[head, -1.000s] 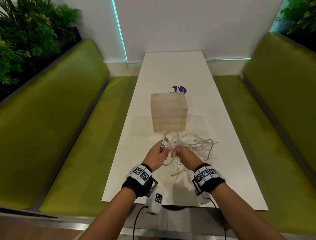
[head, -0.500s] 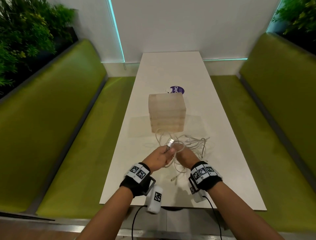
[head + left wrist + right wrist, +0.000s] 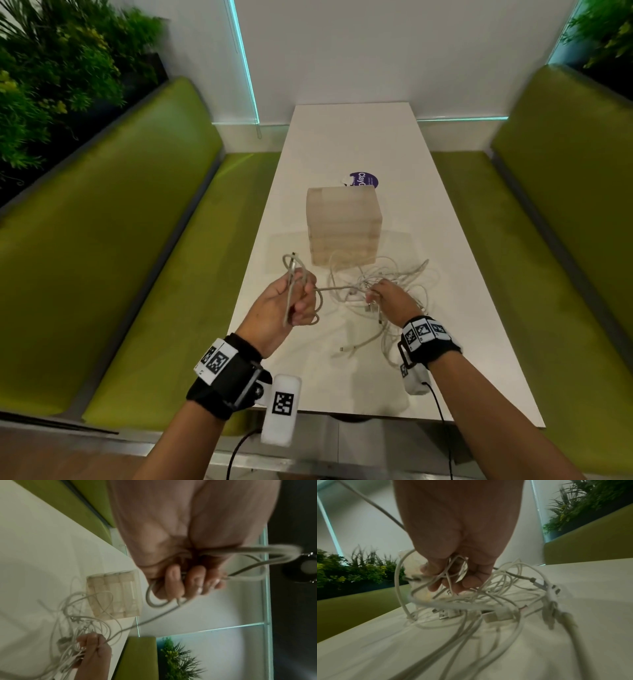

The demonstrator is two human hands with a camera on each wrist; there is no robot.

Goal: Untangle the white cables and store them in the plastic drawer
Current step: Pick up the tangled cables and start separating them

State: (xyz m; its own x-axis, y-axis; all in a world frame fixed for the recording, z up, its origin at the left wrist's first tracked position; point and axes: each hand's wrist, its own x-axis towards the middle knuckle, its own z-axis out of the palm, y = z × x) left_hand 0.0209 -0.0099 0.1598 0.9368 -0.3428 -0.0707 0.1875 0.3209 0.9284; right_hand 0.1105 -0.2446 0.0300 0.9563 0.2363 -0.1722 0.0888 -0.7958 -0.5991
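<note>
Left hand (image 3: 286,305), raised over the left edge of the long white table (image 3: 352,137), is curled into a fist round a looped white cable (image 3: 294,274); the left wrist view shows its fingers (image 3: 192,577) wrapped over the doubled strand, a loop sticking out past the thumb side and another hanging below the knuckles; from this fist one strand runs tight across to the right hand (image 3: 390,298); that hand sits low over the tangled heap of thin white cables (image 3: 394,281) on the table, its fingers (image 3: 471,582) bent and gripping several strands bunched together; which strands it truly clamps is hard to make out, since they cross in a knot under the palm and both wrist views are blurred; metal plug ends (image 3: 443,614) lie under the heap, and one loose plug (image 3: 346,348) rests on the table nearer the person; just behind the heap, touching or nearly touching the farthest loops, stands the translucent plastic drawer unit (image 3: 344,229), a small cube of stacked drawers, all closed; behind it a round purple sticker (image 3: 368,178) is partly hidden; green upholstered benches (image 3: 120,240) flank the table.
</note>
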